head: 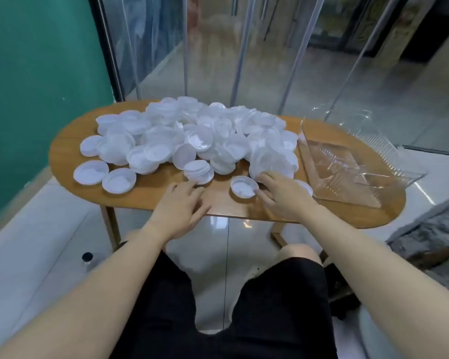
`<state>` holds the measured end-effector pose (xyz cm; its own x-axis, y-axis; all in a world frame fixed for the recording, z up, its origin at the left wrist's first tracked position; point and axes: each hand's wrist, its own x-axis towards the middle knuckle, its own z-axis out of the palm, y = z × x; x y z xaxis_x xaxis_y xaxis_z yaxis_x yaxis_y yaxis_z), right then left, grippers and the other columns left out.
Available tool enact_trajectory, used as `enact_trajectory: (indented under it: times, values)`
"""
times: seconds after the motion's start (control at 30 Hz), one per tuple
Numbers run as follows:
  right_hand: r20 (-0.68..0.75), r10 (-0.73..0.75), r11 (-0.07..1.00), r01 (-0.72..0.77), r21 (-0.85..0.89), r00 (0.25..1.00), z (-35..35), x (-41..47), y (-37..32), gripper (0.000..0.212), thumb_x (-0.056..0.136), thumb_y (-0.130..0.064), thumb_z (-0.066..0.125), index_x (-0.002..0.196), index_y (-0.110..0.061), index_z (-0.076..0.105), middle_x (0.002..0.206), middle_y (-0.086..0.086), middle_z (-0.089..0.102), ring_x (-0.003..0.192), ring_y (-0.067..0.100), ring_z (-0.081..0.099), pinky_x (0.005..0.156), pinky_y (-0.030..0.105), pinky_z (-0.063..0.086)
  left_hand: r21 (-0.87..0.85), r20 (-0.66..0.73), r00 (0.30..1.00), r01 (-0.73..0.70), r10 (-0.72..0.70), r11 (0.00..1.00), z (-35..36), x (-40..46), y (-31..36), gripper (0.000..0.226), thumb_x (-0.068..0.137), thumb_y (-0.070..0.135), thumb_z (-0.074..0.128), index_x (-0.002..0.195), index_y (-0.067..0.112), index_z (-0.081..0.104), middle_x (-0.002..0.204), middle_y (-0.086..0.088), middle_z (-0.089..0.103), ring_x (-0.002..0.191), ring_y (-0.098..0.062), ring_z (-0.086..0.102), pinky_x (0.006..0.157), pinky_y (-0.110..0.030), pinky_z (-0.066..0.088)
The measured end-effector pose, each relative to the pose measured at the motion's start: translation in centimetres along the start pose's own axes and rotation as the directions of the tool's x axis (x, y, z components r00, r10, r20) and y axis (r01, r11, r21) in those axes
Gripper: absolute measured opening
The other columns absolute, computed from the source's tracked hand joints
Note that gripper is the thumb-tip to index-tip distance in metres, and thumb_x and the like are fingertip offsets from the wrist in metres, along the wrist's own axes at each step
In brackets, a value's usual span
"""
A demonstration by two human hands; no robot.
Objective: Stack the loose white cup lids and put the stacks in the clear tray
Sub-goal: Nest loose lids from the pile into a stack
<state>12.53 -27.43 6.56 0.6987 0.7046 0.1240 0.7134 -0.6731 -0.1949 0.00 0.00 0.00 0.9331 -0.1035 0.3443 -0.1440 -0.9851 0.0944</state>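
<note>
Your wooden table (145,198) holds a big pile of white lids (192,133), with the clear tray (373,187) at its right edge. Your left hand (179,206) lies flat and loose near a small stack (198,172). Your right hand (283,195) touches one lid (243,187) with relaxed fingers.

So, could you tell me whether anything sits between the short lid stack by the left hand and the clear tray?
Yes. A single lid and the right hand touching it lie on the table between the stack and the tray. The tray holds no lids.
</note>
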Motion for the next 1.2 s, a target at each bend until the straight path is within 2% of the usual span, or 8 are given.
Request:
enact_trajectory:
  times: [0.17,0.5,0.67,0.77,0.87,0.93,1.03,1.2]
  values:
    - [0.006,-0.021,1.0,0.021,0.001,1.0,4.3,-0.3,1.8,0.038,0.102,-0.022,0.059,0.137,-0.007,0.06,0.137,0.008,0.061,0.128,0.028,0.051,0.106,0.041,0.044,-0.092,-0.034,0.998,-0.05,0.048,0.995,2.9,0.2,-1.3,0.049,0.105,0.045,0.046,0.129,0.006,0.066,0.132,-0.017,0.061,0.113,-0.035,0.059,0.093,-0.046,0.047]
    - [-0.288,0.033,0.973,0.035,0.228,0.957,9.3,2.4,1.3,0.024,0.096,-0.02,0.073,0.117,-0.007,0.072,0.116,0.003,0.068,0.113,0.023,0.06,0.098,0.039,0.05,-0.104,-0.216,0.975,0.04,-0.061,0.994,5.5,0.2,-1.0,0.051,0.104,0.05,0.046,0.122,0.01,0.072,0.124,-0.01,0.068,0.111,-0.033,0.06,0.094,-0.041,0.044]
    - [-0.244,0.22,0.889,-0.091,0.449,0.944,10.2,2.7,-1.8,0.03,0.1,-0.045,0.059,0.113,-0.02,0.067,0.088,-0.002,0.067,0.08,0.019,0.062,0.073,0.044,0.052,-0.22,-0.174,0.98,0.056,-0.095,0.974,4.8,0.3,-1.0,0.053,0.101,0.052,0.051,0.131,0.011,0.067,0.128,-0.003,0.066,0.116,-0.027,0.059,0.097,-0.04,0.045]
    - [-0.259,0.293,0.761,-0.06,0.647,0.92,10.1,2.7,-3.7,0.022,0.098,-0.043,0.066,0.105,-0.022,0.066,0.077,-0.002,0.067,0.072,0.019,0.065,0.066,0.047,0.056,-0.325,-0.15,0.983,0.053,-0.107,0.944,4.6,0.9,-0.3,0.066,0.092,0.051,0.066,0.145,0.013,0.055,0.14,-0.002,0.06,0.123,-0.024,0.058,0.1,-0.042,0.05]
    - [-0.129,0.264,0.603,-0.059,0.796,0.956,8.8,3.3,-4.7,0.015,0.099,-0.028,0.071,0.113,-0.03,0.066,0.075,-0.001,0.072,0.068,0.012,0.067,0.065,0.033,0.055,-0.447,-0.121,0.985,0.055,-0.121,0.893,4.5,1.6,1.1,0.087,0.082,0.052,0.078,0.155,0.022,0.039,0.149,0.003,0.051,0.132,-0.017,0.053,0.105,-0.038,0.05]
    - [-0.044,0.231,0.543,-0.092,0.835,0.972,8.2,3.7,-4.7,0.02,0.099,-0.028,0.071,0.118,-0.031,0.067,0.078,-0.002,0.075,0.072,0.014,0.07,0.072,0.039,0.059,-0.502,-0.117,0.977,0.099,-0.181,0.859,4.6,2.0,1.7,0.096,0.078,0.056,0.08,0.156,0.026,0.034,0.15,0.005,0.05,0.133,-0.015,0.053,0.105,-0.036,0.049]
    - [0.005,0.229,0.536,-0.131,0.834,0.973,7.8,4.3,-4.2,0.022,0.1,-0.031,0.069,0.122,-0.03,0.069,0.094,-0.001,0.079,0.088,0.024,0.075,0.085,0.054,0.058,-0.509,-0.126,0.96,0.154,-0.25,0.847,4.7,2.5,1.8,0.095,0.076,0.057,0.081,0.154,0.025,0.037,0.142,0.006,0.056,0.125,-0.014,0.055,0.103,-0.032,0.047]
    - [0.055,0.194,0.518,-0.15,0.842,0.98,7.6,4.4,-3.6,0.02,0.103,-0.03,0.064,0.121,-0.026,0.072,0.104,-0.006,0.078,0.099,0.012,0.073,0.092,0.039,0.058,-0.437,-0.125,0.955,0.19,-0.269,0.879,5.1,2.7,1.6,0.085,0.073,0.061,0.079,0.143,0.021,0.052,0.132,0.007,0.061,0.119,-0.012,0.055,0.101,-0.029,0.042]
